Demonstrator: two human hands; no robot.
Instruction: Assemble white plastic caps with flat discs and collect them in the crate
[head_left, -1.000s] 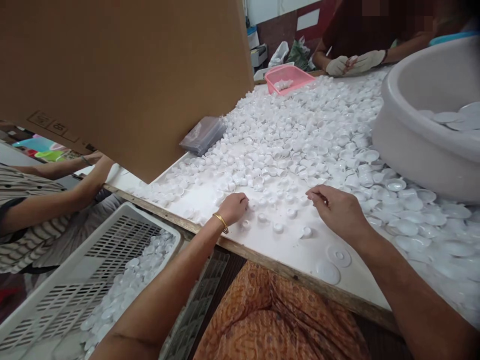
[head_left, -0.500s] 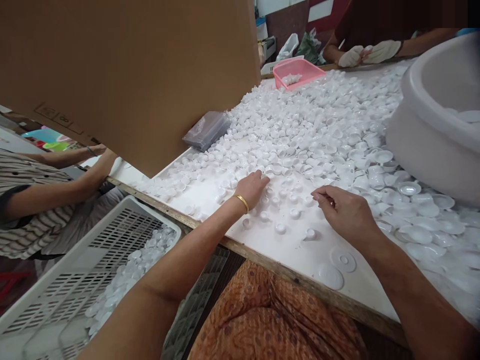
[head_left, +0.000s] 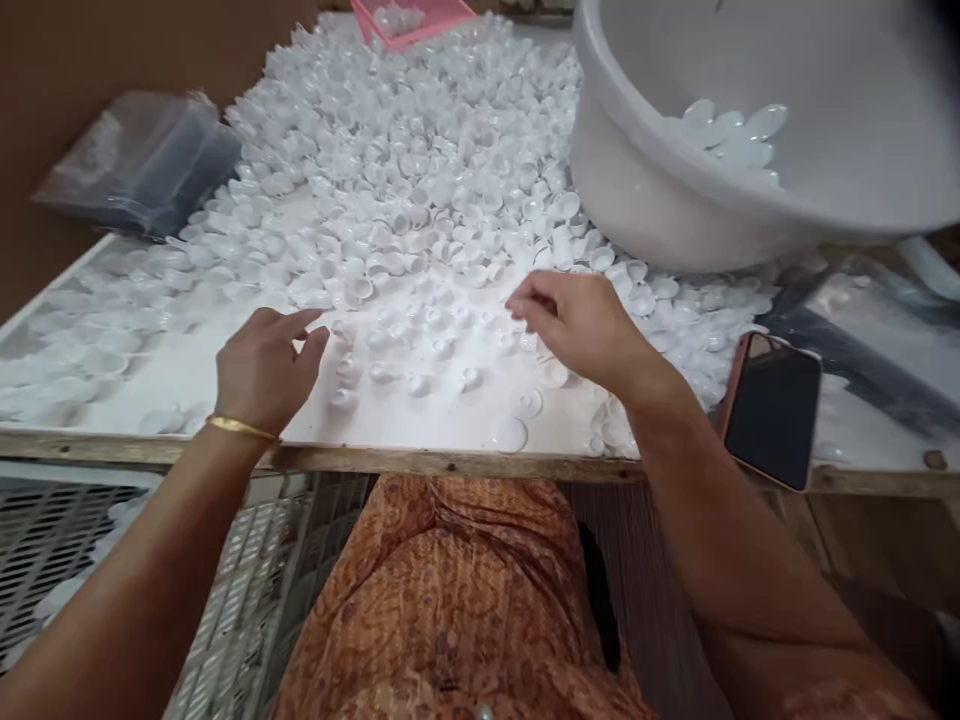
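Note:
My left hand point(head_left: 270, 365), a gold bangle at its wrist, is over the left part of the white table top. Its thumb and index finger are apart, with nothing seen between them, close to some small round white pieces point(head_left: 345, 370). To the right, my right hand point(head_left: 581, 325) has its fingers curled together over the table. Whatever its fingertips may hold is too small to make out. Between both hands, several small white pieces point(head_left: 442, 347) stand in loose rows. Two flat white discs point(head_left: 510, 434) lie nearer the front edge. Behind spreads a heap of glossy white cup-like pieces point(head_left: 405, 180).
A large pale tub point(head_left: 637, 200) with white pieces inside stands at the right. Nearby lies a phone point(head_left: 775, 410) on the table's wooden edge point(head_left: 450, 466). Plastic-wrapped dark packs point(head_left: 150, 165) sit left; a pink tray point(head_left: 435, 30) is behind. A slatted crate point(head_left: 232, 580) is below.
The view has swung right and down, bringing the phone and tub interior into sight. My left hand's thumb and index finger now show apart; co-workers have left the view.

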